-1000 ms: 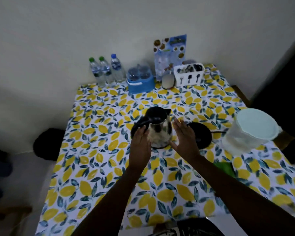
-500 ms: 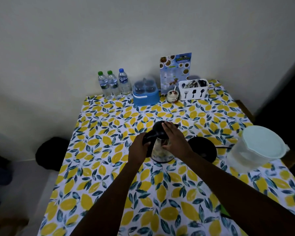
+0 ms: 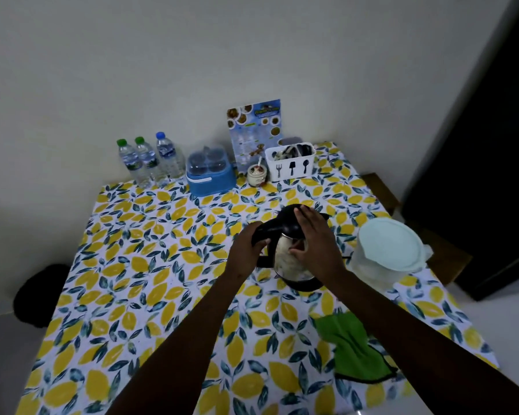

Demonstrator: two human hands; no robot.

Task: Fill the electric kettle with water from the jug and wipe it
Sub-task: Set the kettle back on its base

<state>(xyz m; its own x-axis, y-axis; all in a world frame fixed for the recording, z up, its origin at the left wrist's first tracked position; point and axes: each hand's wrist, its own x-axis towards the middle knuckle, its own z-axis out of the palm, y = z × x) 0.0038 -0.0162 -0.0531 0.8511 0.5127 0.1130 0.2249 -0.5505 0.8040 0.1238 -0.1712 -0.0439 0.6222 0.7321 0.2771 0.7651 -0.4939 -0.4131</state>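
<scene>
Lemon-print table (image 3: 168, 295), kettle (image 3: 288, 262), jug (image 3: 384, 259), green cloth (image 3: 351, 348)

The kettle (image 3: 291, 262) has a shiny metal body and a matt black plastic lid. Right of it the jug (image 3: 384, 259) is cloudy plastic; nearer, the green cloth (image 3: 354, 348) looks soft and napped.

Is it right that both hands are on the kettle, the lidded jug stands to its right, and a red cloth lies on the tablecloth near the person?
Nearly. The cloth is green, not red, as the head view shows. The rest holds: the left hand grips the handle of the kettle, the right hand rests on its lid and body, and the lidded jug stands to its right.
</scene>
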